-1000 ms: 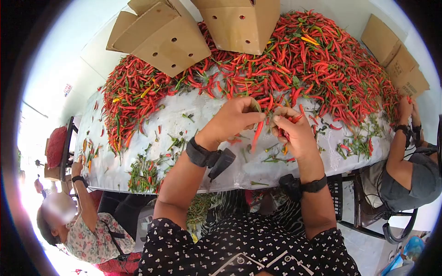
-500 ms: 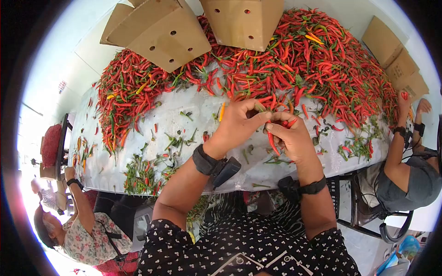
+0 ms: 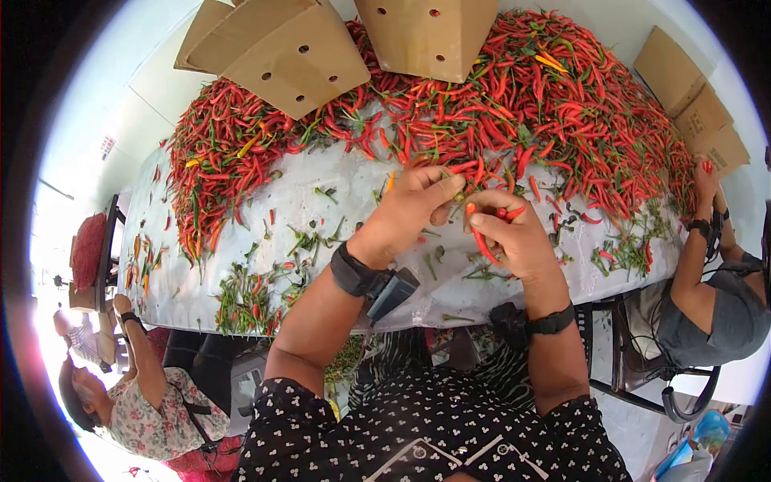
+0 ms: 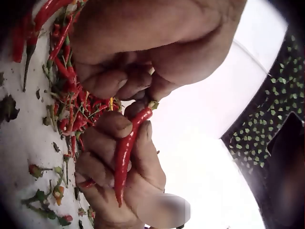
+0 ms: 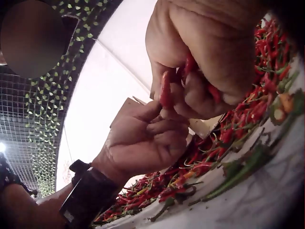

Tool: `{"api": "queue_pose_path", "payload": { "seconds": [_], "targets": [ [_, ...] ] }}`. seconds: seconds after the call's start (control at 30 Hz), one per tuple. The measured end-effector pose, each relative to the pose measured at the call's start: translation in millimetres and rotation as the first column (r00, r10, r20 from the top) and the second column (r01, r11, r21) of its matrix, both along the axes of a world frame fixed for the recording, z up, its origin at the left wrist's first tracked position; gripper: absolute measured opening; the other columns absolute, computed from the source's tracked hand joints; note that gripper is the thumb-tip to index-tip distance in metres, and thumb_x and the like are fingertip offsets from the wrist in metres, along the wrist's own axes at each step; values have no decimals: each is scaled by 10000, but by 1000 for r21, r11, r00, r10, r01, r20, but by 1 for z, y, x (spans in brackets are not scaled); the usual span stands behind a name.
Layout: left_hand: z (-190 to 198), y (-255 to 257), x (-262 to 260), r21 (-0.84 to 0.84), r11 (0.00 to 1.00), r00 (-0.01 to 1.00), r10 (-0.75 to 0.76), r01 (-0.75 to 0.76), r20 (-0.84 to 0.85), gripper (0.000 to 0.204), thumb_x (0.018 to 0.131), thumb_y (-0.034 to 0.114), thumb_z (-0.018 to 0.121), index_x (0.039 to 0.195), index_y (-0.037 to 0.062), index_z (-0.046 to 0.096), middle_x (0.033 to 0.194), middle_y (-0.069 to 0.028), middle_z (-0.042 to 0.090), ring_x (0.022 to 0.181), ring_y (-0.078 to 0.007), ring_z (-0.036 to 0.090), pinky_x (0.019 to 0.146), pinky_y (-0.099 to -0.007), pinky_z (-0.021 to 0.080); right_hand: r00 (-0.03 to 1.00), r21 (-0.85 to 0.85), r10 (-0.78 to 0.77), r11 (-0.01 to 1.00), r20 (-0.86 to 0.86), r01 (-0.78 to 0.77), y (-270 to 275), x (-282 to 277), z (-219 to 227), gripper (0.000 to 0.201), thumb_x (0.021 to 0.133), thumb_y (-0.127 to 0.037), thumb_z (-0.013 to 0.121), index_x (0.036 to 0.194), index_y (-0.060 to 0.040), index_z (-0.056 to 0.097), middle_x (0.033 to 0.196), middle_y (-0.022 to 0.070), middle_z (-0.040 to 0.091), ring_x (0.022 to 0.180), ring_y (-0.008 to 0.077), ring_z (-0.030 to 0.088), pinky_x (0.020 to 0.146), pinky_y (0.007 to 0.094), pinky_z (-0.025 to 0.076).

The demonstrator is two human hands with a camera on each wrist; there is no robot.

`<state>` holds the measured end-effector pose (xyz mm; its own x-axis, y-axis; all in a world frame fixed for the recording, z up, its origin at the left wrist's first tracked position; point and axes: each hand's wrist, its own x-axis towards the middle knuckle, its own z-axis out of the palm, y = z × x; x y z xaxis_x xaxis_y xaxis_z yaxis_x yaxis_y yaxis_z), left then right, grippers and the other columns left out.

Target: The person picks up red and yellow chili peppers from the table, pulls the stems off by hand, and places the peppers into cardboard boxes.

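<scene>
My right hand (image 3: pixel 514 233) pinches a red chili pepper (image 4: pixel 127 155) between thumb and forefinger, its tip pointing down. More red chilies (image 5: pixel 214 93) are tucked in that hand's curled fingers. At the chili's top end, my left hand (image 3: pixel 409 210) pinches the green stem end (image 4: pixel 153 104) between thumb and fingertips. The two hands nearly meet over the table, in front of the large heap of red chilies (image 3: pixel 562 112). In the right wrist view, the right hand's fingers partly hide the held chili.
Two cardboard boxes (image 3: pixel 297 68) (image 3: pixel 430 36) stand in the heap at the back. Green stems (image 3: pixel 245 301) lie piled at the front left of the white-covered table (image 3: pixel 385 297), others (image 3: pixel 630 249) at the right. A person (image 3: pixel 144 402) sits left, another (image 3: pixel 715 313) right.
The chili that hung between both hands one second ago has left view there; a chili now sits in the right fingertips. The hands drew together, then slightly apart. The right-hand person's hands moved.
</scene>
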<state>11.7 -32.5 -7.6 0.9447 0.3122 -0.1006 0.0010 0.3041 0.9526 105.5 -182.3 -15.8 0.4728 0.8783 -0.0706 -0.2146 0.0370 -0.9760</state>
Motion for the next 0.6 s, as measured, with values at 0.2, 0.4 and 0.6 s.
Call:
{"api": "queue_pose_path", "payload": {
  "seconds": [0.2,0.4,0.6],
  "targets": [
    [21,19,-13,733,662,976,12,155,-218,225,742,236,662,696,25,600,611,-27,545,559,-119,507,547,-269,405,861,225,4,966,-508,128,0,13,-11,152,832,-138,549,962,-60,538,655,29,534,481,78,447,390,183,292],
    [-4,32,-20,972,25,965,-127,232,-228,167,638,157,618,771,58,600,769,-119,584,792,-301,567,663,-393,445,821,208,-3,967,-571,148,2,13,-11,180,839,-155,544,996,-75,512,724,82,559,537,137,520,378,194,341],
    [-13,29,-14,928,-24,920,-128,371,-371,170,652,147,598,792,52,583,783,-125,573,807,-337,549,680,-415,440,833,223,45,970,-551,95,2,13,-12,230,817,-127,587,1028,-71,513,731,62,541,537,114,496,381,190,327]
  ]
}}
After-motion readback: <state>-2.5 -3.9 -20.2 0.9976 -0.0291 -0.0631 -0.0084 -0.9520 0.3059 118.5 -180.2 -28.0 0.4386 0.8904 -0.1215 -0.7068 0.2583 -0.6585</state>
